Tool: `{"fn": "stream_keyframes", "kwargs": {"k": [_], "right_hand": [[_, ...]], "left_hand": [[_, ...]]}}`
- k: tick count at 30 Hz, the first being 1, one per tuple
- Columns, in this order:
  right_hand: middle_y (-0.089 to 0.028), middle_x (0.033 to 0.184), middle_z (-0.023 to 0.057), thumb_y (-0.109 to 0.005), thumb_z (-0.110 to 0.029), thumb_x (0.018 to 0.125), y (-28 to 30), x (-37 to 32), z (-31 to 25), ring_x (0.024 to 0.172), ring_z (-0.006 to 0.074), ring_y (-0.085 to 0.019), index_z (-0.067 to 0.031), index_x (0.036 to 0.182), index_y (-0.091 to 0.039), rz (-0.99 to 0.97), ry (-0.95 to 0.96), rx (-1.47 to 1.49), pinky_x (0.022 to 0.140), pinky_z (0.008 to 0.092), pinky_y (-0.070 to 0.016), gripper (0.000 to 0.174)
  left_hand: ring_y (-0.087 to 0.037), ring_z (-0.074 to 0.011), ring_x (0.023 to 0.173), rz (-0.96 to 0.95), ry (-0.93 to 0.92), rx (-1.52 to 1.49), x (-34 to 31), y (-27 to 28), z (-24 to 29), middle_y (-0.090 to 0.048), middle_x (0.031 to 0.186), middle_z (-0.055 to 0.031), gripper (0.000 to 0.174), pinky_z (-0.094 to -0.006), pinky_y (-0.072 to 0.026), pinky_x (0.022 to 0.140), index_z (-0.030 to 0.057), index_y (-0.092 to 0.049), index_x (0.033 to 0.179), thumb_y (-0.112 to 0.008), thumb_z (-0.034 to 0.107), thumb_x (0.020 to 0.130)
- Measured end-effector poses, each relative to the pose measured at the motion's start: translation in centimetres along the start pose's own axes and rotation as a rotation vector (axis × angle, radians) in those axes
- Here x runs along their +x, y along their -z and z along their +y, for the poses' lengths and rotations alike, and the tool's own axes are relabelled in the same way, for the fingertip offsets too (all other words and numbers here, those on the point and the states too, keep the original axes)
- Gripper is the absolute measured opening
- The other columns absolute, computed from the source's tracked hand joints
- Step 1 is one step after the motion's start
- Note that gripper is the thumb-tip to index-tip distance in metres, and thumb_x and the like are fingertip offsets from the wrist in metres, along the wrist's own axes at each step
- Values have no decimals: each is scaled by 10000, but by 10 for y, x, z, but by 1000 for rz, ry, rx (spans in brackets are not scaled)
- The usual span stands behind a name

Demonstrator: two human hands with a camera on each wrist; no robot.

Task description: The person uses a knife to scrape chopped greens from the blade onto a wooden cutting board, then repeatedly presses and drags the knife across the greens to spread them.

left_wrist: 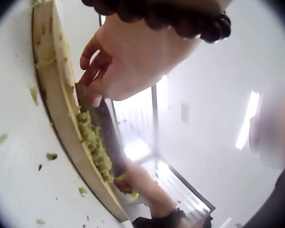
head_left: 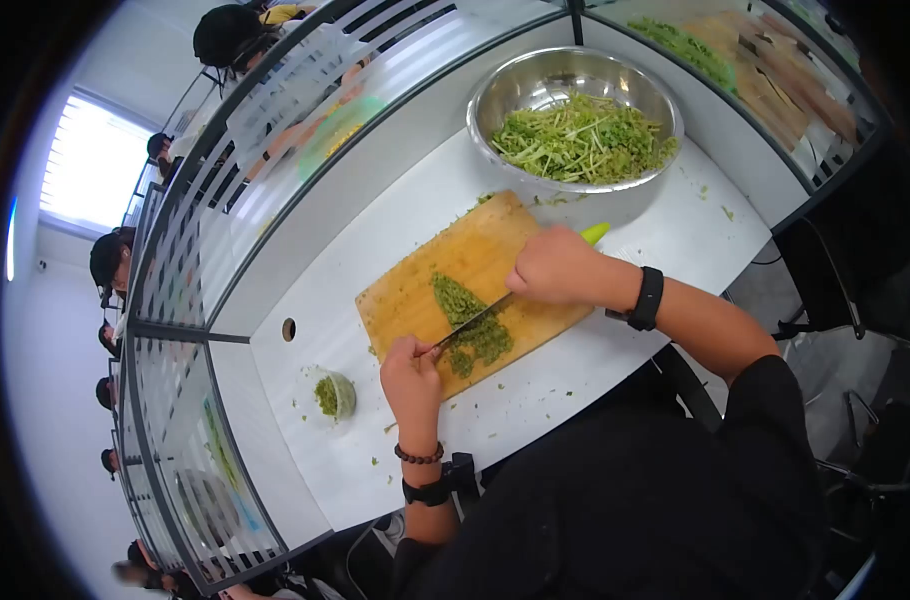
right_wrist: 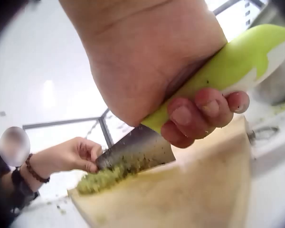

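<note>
My right hand grips the green-and-white handle of a kitchen knife. The broad blade stands on edge across a wooden cutting board, among finely chopped greens. At the far end of the blade, my left hand pinches the tip between thumb and fingers. In the left wrist view the left hand is above the board's edge, with the mince lying along the blade. Chopped greens lie on both sides of the knife in the head view.
A large steel bowl of cut green stalks and leaves stands behind the board. To the left is a small clear cup holding chopped greens. Green scraps dot the white table. Low partitions enclose the back and left.
</note>
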State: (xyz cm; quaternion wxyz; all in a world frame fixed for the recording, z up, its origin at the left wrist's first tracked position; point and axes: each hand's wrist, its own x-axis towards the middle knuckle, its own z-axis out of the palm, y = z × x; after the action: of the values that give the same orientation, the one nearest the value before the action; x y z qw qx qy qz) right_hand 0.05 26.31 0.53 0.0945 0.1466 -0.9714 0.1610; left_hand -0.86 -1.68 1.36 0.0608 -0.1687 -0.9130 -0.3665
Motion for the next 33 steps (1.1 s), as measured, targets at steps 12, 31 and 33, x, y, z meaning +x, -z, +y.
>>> {"fn": "stream_keyframes", "kwargs": {"k": [12,31,33], "right_hand": [[-567,578,157,-507,-269,884,-7,17,-26,525,392,-528,-58,601,-580,37,181,135,537,519,-412,360],[-576,592,141,-486,-298,924,-6,33,0,560,360,-570,-72,608,-596,-87,-31,7,529,480,-429,403],[-581,604,144,-486,-311,923,-4,32,-1,569,365,-570,-67,624,-605,-140,-1,-23,532,484,-431,404]], "left_hand": [[-528,-171,629,3,142,4,-4,28,-29,-623,700,-105,117,-312,-428,599,-34,-607,788,-721,-10,796],[-639,-250,639,-22,54,73,29,14,-17,-673,713,-143,89,-350,-481,611,-21,-630,802,-714,7,810],[-650,-272,655,-24,57,116,28,15,-8,-675,728,-148,86,-357,-488,624,-16,-631,799,-711,9,813]]}}
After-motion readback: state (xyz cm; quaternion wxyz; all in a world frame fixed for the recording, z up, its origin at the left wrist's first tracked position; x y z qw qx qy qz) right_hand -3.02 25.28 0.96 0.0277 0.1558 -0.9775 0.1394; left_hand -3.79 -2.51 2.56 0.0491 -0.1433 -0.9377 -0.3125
